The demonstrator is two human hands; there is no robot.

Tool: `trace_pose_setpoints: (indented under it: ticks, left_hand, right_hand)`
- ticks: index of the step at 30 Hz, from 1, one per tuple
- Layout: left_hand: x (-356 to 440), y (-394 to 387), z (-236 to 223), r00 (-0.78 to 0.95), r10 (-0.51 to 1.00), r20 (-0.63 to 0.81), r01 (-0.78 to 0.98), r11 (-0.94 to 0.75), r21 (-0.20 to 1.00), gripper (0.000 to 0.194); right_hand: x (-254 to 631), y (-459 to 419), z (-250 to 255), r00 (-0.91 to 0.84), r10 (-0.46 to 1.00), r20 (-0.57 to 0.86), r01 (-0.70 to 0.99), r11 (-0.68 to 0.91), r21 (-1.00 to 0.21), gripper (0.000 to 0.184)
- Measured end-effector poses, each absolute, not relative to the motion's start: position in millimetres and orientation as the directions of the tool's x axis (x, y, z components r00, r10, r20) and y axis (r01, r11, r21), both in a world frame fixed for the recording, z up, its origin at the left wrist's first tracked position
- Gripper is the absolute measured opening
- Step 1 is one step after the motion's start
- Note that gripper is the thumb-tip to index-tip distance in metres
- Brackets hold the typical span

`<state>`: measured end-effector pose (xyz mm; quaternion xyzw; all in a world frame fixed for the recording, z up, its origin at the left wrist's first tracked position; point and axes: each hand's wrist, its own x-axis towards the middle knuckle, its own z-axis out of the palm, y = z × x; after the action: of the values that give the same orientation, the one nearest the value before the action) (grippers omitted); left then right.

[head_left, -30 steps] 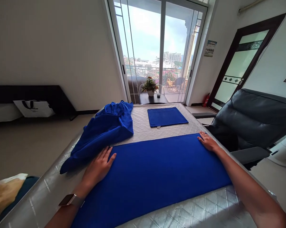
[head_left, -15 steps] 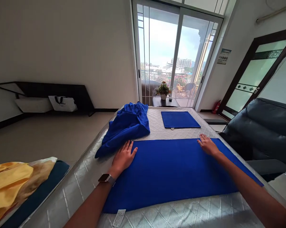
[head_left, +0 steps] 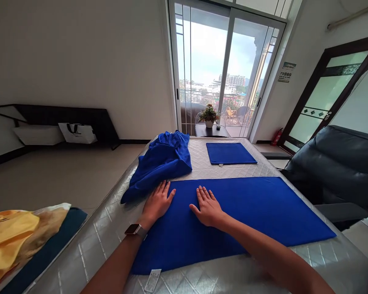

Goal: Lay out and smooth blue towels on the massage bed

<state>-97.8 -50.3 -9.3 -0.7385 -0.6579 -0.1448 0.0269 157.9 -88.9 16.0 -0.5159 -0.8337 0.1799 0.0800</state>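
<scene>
A large blue cloth [head_left: 251,216] lies spread flat on a mattress [head_left: 199,281], with a white label [head_left: 153,281] sticking out at its near left corner. My left hand [head_left: 158,204], a watch on its wrist, rests open on the left edge of this cloth. Flat on the cloth's left-middle part is my right hand [head_left: 209,207], fingers apart and holding nothing. Beyond my left hand sits a crumpled heap of blue fabric [head_left: 164,159]. Farther back lies a smaller folded blue cloth [head_left: 231,153] with a small tag at its near edge.
A black leather chair [head_left: 349,159] stands close on the right. Yellow and dark green fabric [head_left: 15,237] is piled at lower left. Past the mattress are a potted plant [head_left: 209,116] on a dark table and a sliding glass door [head_left: 202,53]. A white bag [head_left: 77,133] sits by the left wall.
My right hand has slid left across the blue cloth, from near its far right corner to its left-middle part. My left hand stays in place.
</scene>
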Motion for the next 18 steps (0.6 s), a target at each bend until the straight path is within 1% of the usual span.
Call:
trace_pose_setpoints:
  ticks: [5,10,14,18]
  left_hand:
    - [-99.1,-48.4,-11.9,0.082,0.965,0.247,0.977,-0.127,0.172,0.071]
    - [-102.2,-45.8,-14.5,0.091,0.965,0.247,0.975,-0.137,0.173,0.071]
    - [-104.6,-44.0,-16.1,0.108,0.961,0.255,0.975,-0.152,0.16,0.071]
    - [-105.1,-42.6,-16.4,0.077,0.973,0.218,0.977,-0.117,0.179,0.074]
  right_hand:
    - [198.4,-81.0,16.1,-0.406,0.911,-0.071,0.866,0.359,-0.349,0.087]
    - [268.6,-61.9,11.6,-0.298,0.951,-0.08,0.926,0.267,-0.267,0.092]
    - [340.7,-40.5,0.6,-0.178,0.982,-0.069,0.968,0.162,-0.191,0.091]
    - [420.0,-19.7,-10.4,-0.043,0.997,-0.068,0.99,0.034,-0.136,0.09]
